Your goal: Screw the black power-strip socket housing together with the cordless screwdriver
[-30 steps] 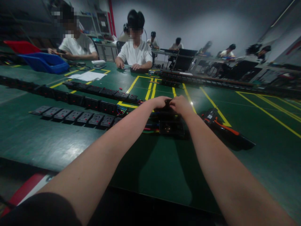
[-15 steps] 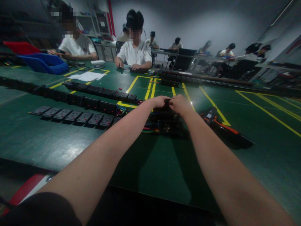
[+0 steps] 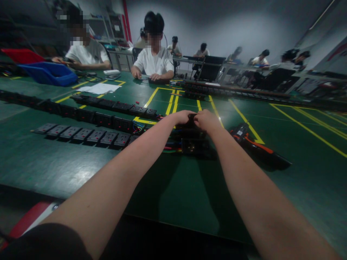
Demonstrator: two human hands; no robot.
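Both my hands meet over a dark block-like part at the right end of the wired socket rows. My left hand grips its left side with bent fingers. From the right, my right hand pinches the same part; the fingertips are mostly hidden. Just below lies a black box-shaped end piece with a round brass-coloured centre and coloured wires running left. A row of black socket modules continues to the left, and a second row lies behind it.
To the right of my hands lies a black and orange power tool. A shorter socket row, white paper and a blue bin are farther back. Across the green table sits a co-worker; yellow tape marks the surface.
The view has shifted very slightly. My hands stay on the dark part in nearly the same pose.
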